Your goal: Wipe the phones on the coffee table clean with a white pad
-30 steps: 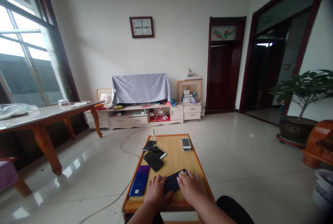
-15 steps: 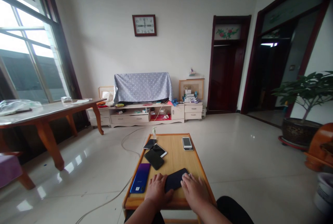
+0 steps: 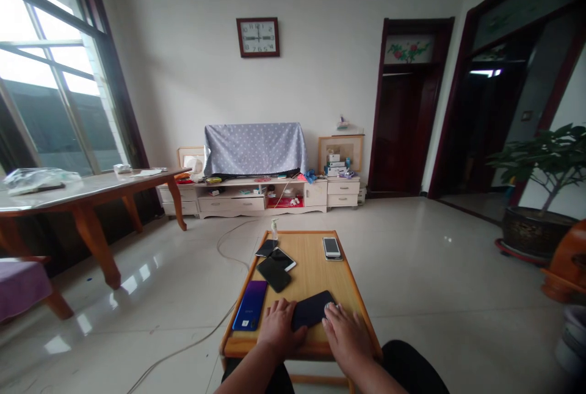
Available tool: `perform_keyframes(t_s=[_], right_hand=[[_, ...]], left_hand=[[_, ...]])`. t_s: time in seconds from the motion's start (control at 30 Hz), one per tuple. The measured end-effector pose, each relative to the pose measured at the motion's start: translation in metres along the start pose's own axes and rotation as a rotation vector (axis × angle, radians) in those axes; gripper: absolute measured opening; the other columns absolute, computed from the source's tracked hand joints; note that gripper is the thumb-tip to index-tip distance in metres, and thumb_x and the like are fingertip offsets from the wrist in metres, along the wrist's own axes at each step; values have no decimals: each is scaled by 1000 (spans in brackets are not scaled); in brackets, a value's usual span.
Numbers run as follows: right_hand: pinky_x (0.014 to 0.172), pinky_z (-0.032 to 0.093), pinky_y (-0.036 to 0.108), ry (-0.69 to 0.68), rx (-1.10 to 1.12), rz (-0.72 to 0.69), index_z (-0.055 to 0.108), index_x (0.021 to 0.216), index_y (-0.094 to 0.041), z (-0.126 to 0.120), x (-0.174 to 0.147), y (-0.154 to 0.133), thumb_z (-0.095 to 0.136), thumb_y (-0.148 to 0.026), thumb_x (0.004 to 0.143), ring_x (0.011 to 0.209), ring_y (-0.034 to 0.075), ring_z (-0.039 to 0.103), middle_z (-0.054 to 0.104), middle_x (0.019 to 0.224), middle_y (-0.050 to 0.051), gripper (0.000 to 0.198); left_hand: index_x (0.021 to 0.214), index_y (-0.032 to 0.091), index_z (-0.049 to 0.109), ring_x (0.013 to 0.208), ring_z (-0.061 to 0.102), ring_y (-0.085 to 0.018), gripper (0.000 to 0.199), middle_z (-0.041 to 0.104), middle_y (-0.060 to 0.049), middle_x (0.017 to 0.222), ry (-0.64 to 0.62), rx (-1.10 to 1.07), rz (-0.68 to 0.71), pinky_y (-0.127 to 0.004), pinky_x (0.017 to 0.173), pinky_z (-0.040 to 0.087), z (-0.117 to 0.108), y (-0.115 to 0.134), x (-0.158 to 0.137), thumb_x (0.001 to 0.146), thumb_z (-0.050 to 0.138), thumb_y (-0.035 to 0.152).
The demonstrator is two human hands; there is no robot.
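A dark phone [image 3: 313, 310] lies slanted near the front of a small wooden table [image 3: 315, 266]. My left hand [image 3: 280, 328] rests palm down at its left end, fingers stretched forward and thumb by the near edge. Across the right end, the fingertips of my right hand [image 3: 343, 328] touch the phone, its fingers laid out flat. A small pale spot shows at those fingertips; I cannot make out what it is. Left of my left hand lies a blue-purple phone [image 3: 251, 305]. Beyond it a black phone [image 3: 273, 274] overlaps a white-framed phone [image 3: 285, 258].
Another dark phone [image 3: 266, 248] and a pump bottle [image 3: 274, 229] are at the table's far left. A white phone [image 3: 331, 246] sits on another device at the far right. A cable [image 3: 196, 340] crosses the floor. My knee [image 3: 407, 363] is beside the table.
The whole view has shifted slightly, with the room appearing a little further right and higher. Both hands stay at the dark phone, and the other phones keep their places.
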State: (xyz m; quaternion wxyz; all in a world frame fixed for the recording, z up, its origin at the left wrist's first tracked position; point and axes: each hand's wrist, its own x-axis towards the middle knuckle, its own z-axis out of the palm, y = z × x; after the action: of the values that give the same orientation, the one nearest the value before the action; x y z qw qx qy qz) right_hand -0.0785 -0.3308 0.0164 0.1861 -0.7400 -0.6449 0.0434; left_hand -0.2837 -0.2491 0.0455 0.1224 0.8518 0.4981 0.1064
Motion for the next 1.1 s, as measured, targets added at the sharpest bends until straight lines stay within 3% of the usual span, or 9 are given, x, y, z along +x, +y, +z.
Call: perform_keyframes(t_s=[0.27, 0.5, 0.63, 0.77, 0.93, 1.1], right_hand=[[118, 24, 57, -21, -5, 66, 57, 139, -29, -3, 25, -14, 24, -45, 102, 144, 29, 39, 51, 150, 3, 52], [117, 26, 61, -72, 10, -71, 61, 135, -37, -5, 27, -23, 29, -47, 100, 143, 31, 40, 53, 148, 1, 49], [115, 27, 66, -33, -44, 40, 61, 134, -38, -12, 35, -17, 25, -49, 100, 144, 34, 37, 53, 148, -2, 51], [114, 26, 71, -79, -55, 106, 62, 133, -39, 10, 43, -40, 21, -48, 101, 144, 34, 36, 53, 147, -3, 53], [118, 18, 67, -94, -20, -46, 63, 129, -44, 37, 35, -73, 25, -43, 101, 144, 30, 37, 57, 143, -7, 47], [114, 23, 70, -117, -56, 26, 61, 133, -42, -1, 36, -45, 23, -46, 101, 145, 33, 35, 53, 147, -4, 50]], left_hand=[[138, 30, 55, 129, 46, -33, 70, 57, -9, 134, 8, 17, -13, -45, 109, 33, -5, 4, -4, 74, 55, 60], [140, 31, 53, 130, 47, -34, 76, 56, -10, 139, -32, 36, -20, -47, 107, 36, 5, -10, 3, 71, 59, 62], [142, 32, 51, 129, 48, -34, 79, 56, -10, 138, -58, 51, -36, -49, 106, 37, 13, -18, 9, 70, 59, 63], [141, 32, 51, 130, 47, -34, 77, 55, -10, 138, -45, 43, -39, -49, 107, 37, 15, -21, 8, 70, 60, 61], [139, 32, 53, 127, 50, -31, 62, 58, -8, 133, -46, 35, -22, -45, 106, 38, 10, -19, 3, 80, 50, 51], [141, 31, 52, 129, 47, -34, 78, 57, -9, 136, -19, -15, -18, -47, 110, 35, 7, -20, -3, 70, 60, 61]])
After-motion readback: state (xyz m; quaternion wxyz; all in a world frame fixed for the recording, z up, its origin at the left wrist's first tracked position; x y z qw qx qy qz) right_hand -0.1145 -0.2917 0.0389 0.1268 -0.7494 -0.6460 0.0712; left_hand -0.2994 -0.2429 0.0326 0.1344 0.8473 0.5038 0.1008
